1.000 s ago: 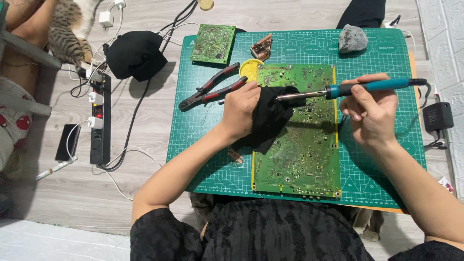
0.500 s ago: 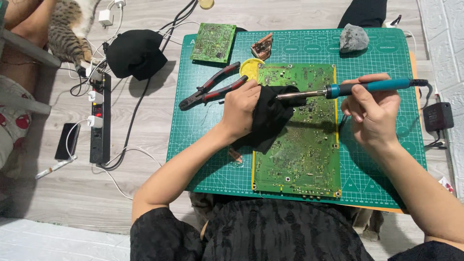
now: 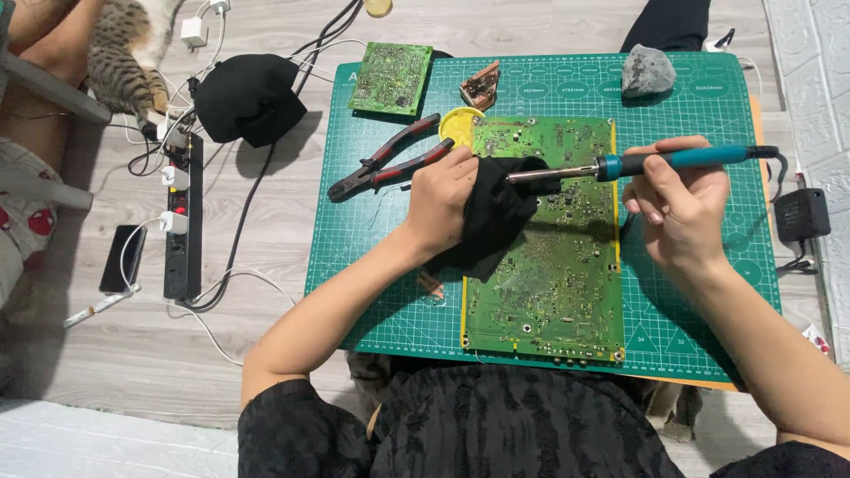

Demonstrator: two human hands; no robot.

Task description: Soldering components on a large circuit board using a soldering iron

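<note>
Soldering iron tip meets black cloth over a large green circuit board point(image 3: 549, 265).

The right hand point(image 3: 677, 212) closes its grip around the teal-handled soldering iron point(image 3: 637, 165); the left hand point(image 3: 438, 199) pinches a crumpled black cloth point(image 3: 496, 221) against the board, which lies on a green gridded cutting mat point(image 3: 708, 115), red-handled pliers point(image 3: 390, 159) lying just beside.

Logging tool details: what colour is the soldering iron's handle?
Teal-blue with a black collar, on the soldering iron in the right hand; head view.

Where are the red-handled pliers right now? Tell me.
In the head view, the red-handled pliers lie on the green cutting mat, left of the large circuit board, just beyond the left hand and beside the yellow disc.
</note>
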